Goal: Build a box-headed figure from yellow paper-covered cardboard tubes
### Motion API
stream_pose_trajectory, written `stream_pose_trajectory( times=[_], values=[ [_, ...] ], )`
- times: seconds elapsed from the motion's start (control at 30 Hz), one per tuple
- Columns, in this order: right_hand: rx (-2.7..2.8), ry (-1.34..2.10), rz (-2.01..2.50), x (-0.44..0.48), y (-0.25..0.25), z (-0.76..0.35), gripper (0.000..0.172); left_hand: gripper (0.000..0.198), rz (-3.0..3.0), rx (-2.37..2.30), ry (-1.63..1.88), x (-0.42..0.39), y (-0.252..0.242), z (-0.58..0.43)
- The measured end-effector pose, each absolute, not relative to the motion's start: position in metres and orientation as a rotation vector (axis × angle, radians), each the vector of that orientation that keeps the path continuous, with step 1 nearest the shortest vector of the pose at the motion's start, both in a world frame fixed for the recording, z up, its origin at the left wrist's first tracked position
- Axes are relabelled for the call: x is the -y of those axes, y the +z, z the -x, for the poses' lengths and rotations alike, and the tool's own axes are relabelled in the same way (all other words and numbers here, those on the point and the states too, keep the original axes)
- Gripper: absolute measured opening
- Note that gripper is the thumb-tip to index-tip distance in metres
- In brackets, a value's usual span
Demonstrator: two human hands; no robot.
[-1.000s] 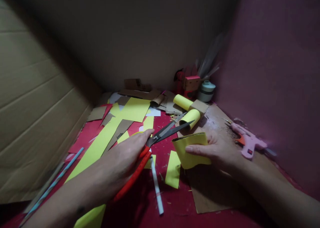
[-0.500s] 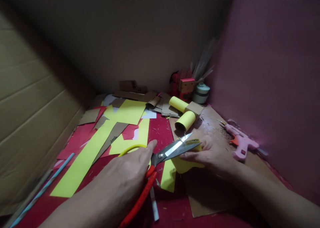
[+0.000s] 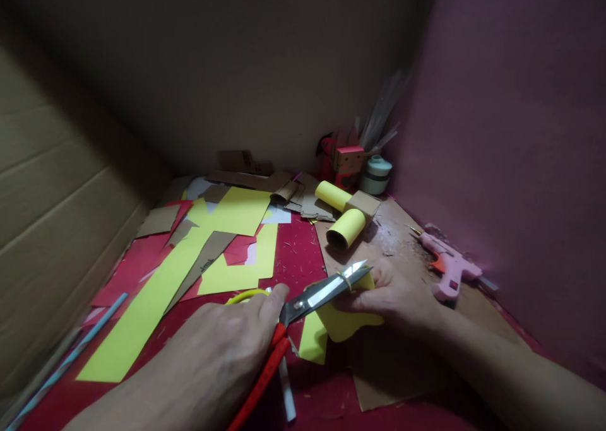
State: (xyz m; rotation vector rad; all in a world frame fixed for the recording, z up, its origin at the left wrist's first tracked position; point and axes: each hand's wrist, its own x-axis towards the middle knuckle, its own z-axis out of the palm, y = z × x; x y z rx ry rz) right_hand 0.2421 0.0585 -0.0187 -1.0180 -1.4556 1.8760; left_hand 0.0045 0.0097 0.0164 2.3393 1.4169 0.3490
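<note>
My left hand (image 3: 227, 336) is closed round the handles of a pair of scissors (image 3: 319, 295), one red and one yellow. Its blades point right and lie almost together, with a thin curled sliver across them near the tips. Close by those tips, my right hand (image 3: 392, 295) grips a yellow paper piece (image 3: 348, 325) with a rounded lower edge; the fingers hide part of it. A yellow strip (image 3: 313, 339) lies below the blades. Just beyond the hands, two yellow tubes (image 3: 348, 228) rest against a small cardboard box (image 3: 363, 204).
A pink glue gun (image 3: 447, 264) lies at the right on a brown cardboard sheet (image 3: 402, 368). Yellow paper (image 3: 142, 317), red paper and cardboard scraps spread over the left. A light green jar (image 3: 376, 173) and a cardboard figure (image 3: 349, 159) stand at the back. Walls rise on both sides.
The scissor blades have swung from open to nearly together at the paper's edge. My right hand still grips the yellow paper. The view has shifted slightly.
</note>
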Motion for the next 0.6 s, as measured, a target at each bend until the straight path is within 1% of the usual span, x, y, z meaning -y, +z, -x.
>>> stream_pose_trajectory(
  times=[0.07, 0.17, 0.23, 0.37, 0.43, 0.6],
  values=[
    [1.45, 1.897, 1.033, -0.058, -0.017, -0.242, 0.023, 0.036, -2.506, -1.437, 0.129, -0.01, 0.014, -0.003],
    [1.49, 1.881, 1.076, -0.059, -0.018, -0.243, 0.023, 0.048, -2.677, -1.435, -0.007, -0.011, 0.011, -0.003],
    [1.489, 1.886, 1.088, -0.059, -0.019, -0.243, 0.023, 0.048, -2.741, -1.407, -0.032, -0.012, 0.011, -0.003],
    [1.424, 1.914, 1.059, -0.059, -0.021, -0.243, 0.025, 0.042, -2.774, -1.341, -0.119, -0.011, 0.013, -0.005],
    [1.4, 1.935, 1.034, -0.059, -0.021, -0.242, 0.026, 0.039, -2.788, -1.331, -0.084, -0.009, 0.009, -0.003],
    [1.454, 1.954, 0.999, -0.061, -0.021, -0.242, 0.025, 0.031, -2.819, -1.332, 0.238, -0.003, -0.01, 0.006]
  ],
)
